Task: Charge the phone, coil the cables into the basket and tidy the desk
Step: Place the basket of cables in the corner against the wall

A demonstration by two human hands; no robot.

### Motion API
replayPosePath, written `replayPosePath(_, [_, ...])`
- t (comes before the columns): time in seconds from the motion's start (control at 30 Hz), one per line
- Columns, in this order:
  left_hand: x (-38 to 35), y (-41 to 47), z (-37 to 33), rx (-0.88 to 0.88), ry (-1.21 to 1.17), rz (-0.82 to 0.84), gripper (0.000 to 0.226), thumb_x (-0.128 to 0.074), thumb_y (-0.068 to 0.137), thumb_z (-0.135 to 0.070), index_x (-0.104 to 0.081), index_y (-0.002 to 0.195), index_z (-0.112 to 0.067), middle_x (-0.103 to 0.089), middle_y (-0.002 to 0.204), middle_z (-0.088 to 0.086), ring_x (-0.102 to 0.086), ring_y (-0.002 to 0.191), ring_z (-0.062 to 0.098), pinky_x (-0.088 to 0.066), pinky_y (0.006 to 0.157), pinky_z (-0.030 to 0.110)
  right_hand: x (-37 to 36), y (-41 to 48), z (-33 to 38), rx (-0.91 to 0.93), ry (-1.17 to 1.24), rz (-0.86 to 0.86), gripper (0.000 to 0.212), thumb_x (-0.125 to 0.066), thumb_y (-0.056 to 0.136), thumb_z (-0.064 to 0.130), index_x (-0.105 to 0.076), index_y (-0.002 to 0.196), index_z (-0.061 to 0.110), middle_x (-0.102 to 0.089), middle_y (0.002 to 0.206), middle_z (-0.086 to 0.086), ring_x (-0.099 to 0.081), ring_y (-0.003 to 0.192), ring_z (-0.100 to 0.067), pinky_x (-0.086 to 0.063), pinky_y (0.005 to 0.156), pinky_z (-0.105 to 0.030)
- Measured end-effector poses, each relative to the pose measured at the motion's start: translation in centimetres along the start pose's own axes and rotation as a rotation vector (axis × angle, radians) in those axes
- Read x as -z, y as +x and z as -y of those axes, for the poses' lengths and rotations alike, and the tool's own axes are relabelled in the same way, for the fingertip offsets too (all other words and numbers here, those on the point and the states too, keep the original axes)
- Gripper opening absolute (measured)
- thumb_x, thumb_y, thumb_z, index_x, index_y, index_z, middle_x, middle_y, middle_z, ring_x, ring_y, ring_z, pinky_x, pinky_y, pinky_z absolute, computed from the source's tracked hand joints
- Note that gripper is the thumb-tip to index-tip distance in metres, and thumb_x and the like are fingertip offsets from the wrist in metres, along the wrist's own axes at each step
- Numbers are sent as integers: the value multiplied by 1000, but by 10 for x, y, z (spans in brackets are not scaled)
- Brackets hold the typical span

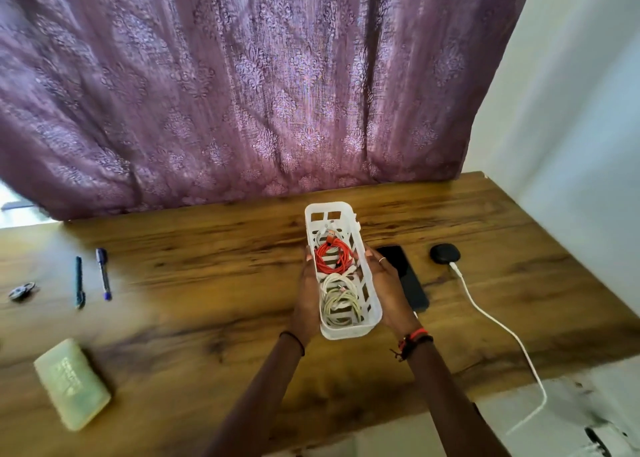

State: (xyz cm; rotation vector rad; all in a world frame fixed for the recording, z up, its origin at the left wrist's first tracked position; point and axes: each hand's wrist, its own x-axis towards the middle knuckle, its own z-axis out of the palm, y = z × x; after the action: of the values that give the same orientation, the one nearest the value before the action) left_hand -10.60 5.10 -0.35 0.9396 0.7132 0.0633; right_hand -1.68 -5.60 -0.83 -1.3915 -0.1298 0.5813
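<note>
A long white plastic basket [332, 214] is at the desk's middle, held from both sides. My left hand [308, 290] grips its left wall and my right hand [384, 283] grips its right wall. Inside lie a coiled red cable [334, 257] at the far half and coiled white cables [341, 299] at the near half. A dark phone [412, 283] lies flat just right of the basket, partly behind my right hand. Right of the phone sits a round black charger puck [445, 253] with a white cable [498, 325] running off the desk's front right edge.
On the wooden desk [207, 249], two pens [91, 276] lie at the left, with a small set of keys [21, 291] further left. A pale green pouch [72, 384] sits near the front left. A purple curtain [242, 93] hangs behind the desk.
</note>
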Motion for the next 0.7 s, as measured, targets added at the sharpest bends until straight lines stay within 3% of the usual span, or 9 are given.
replayPosePath(0.1, [-25,-26,13,-65,-288,229,66,-30,96,-54,-33,144,-8,-36,141,22,-38,122,41,-22,112,58,19,-27,10,0,4,-18,23,-53,95,29,-66,113,23,-76,88,3,-72,75,-12,-56,59,-24])
replayPosePath(0.23, [-54,-51,32,-119,-322,205,60,-36,97,-43,-35,141,-2,-43,128,23,-51,101,39,-36,99,54,52,-61,24,11,16,-6,26,-53,95,31,-66,115,22,-74,98,-3,-71,87,-20,-58,65,-29])
replayPosePath(0.4, [-95,-63,53,-106,-256,142,58,-39,97,-44,-42,138,-3,-37,141,31,-36,127,53,-25,109,64,96,-86,39,14,32,-63,26,-52,94,33,-69,102,15,-74,74,1,-70,63,-13,-53,51,-22])
replayPosePath(0.6, [-151,-48,69,-169,-270,185,52,-36,100,-38,-41,138,-3,-40,138,32,-39,123,50,-25,109,65,148,-86,53,64,36,-155,17,-53,95,27,-68,94,17,-71,63,7,-66,55,-4,-49,47,-16])
replayPosePath(0.7, [-185,-33,78,-160,-217,175,50,-41,98,-40,-47,135,-6,-45,135,32,-46,118,48,-33,105,64,182,-75,65,75,16,-150,16,-53,95,23,-67,100,19,-73,72,4,-68,61,-7,-53,53,-21])
